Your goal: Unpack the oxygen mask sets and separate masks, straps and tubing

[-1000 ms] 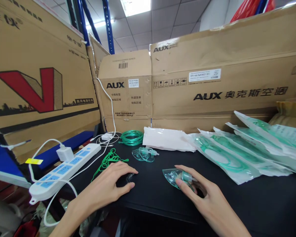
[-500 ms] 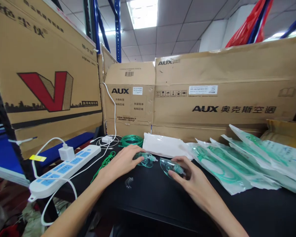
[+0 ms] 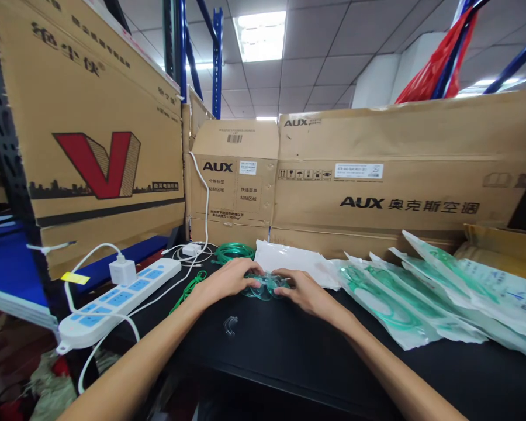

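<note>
Two clear green-tinted oxygen masks lie side by side on the black table, partly hidden by my fingers. My left hand (image 3: pixel 234 279) grips the left mask (image 3: pixel 256 290), thumb toward me and fingers over its far side. The right mask (image 3: pixel 270 287) is pinched between the thumb and fingers of my right hand (image 3: pixel 300 290). The masks look close enough to touch, but I cannot make out whether they are joined. Nearer to me lies a small curved clear piece (image 3: pixel 230 325). Behind my left hand are coiled green tubing (image 3: pixel 234 252) and a green cord bundle (image 3: pixel 188 290).
A flat white pouch (image 3: pixel 293 263) lies behind my hands. Several clear packs with green tubing (image 3: pixel 381 301) overlap on the right. On the left sits a white power strip (image 3: pixel 123 295) with a plugged-in charger (image 3: pixel 123 271) and loose cable. Cardboard boxes (image 3: pixel 368 193) wall the back.
My right hand has brought its mask leftward, up against the one at my left hand. My left hand has stayed nearly in place. The view has shifted slightly.
</note>
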The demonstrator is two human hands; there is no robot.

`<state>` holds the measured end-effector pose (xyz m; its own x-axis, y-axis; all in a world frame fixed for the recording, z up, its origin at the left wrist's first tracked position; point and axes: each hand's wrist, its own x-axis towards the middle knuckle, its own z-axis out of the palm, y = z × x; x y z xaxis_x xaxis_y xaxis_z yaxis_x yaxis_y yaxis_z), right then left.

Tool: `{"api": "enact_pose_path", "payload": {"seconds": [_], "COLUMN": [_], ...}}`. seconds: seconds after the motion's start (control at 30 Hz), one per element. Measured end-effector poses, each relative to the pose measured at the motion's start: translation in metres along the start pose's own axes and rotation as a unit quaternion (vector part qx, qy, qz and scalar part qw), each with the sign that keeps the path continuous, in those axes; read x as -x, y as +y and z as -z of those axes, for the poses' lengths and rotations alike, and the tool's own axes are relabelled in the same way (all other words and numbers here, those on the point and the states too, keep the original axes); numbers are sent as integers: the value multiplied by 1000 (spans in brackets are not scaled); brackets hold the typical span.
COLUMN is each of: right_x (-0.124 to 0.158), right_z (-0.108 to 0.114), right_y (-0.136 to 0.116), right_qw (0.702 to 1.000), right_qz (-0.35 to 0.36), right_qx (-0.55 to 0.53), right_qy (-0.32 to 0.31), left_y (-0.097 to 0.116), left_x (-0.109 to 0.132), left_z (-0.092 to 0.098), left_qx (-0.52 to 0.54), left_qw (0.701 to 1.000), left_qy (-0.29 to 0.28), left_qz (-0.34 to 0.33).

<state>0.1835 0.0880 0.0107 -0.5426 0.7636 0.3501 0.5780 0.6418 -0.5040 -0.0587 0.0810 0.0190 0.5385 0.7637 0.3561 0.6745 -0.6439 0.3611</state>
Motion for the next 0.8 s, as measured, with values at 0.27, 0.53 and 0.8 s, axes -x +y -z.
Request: {"api": "enact_pose_path", "payload": {"seconds": [0.27,0.53,0.8], "right_x": [4,2,8], "right_z": [4,-8,-11], "right_y": [-15,-10,-12], "right_qw": [998,997,996], "right_qz": [30,11,16], "right_qx": [15,54,76], "right_qy": [-56,-54,-32], "left_y": [5,2,-5], "left_x": [1,3,1], "left_z": [2,1,-2], "left_qx": [13,-4,-13], "left_qw": [1000,999,999], "left_qy": [-1,-10,-21], "left_qz": [-28,-43,-38]}}
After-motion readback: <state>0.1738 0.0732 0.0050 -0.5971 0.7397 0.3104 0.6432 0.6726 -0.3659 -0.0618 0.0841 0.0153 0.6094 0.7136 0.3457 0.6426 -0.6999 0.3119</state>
